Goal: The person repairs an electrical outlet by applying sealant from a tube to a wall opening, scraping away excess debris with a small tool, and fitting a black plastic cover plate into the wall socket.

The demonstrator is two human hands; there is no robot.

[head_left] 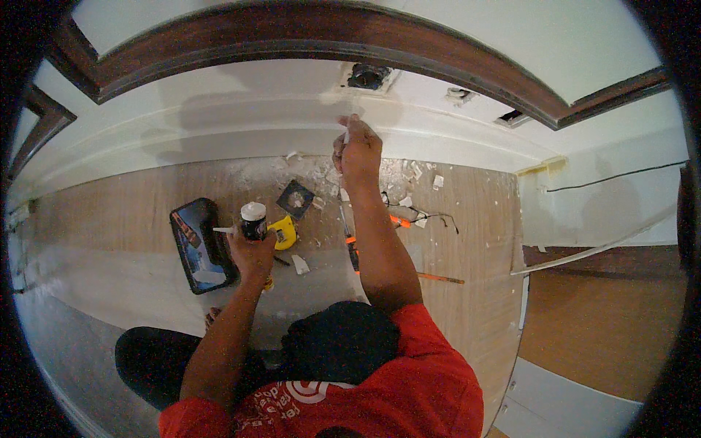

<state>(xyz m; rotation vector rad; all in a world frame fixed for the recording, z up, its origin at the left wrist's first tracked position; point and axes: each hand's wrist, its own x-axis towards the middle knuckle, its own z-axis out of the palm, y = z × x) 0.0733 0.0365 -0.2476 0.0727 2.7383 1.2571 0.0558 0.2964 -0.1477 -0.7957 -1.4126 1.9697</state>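
Note:
My left hand [253, 255] is wrapped round a small black bottle [253, 226] with a white, whitish-smeared cap. A thin white pointed piece [223, 230] sticks out leftward beside the same hand. Stretched forward to the wall, my right hand [359, 150] has its fingers closed just below a square opening [367, 77] with a dark inside. Something small and pale shows at those fingers, too unclear to name. Close by the bottle lie a yellow tape measure [285, 233] and a black square plate [295, 198].
A dark tool case [202, 244] lies left of the bottle. Orange-and-black screwdrivers [352, 248], a wire [442, 216] and white debris [438, 182] are scattered under and beside my right arm. A brown wooden frame [307, 33] crosses the wall above. Another wall opening [513, 117] is at right.

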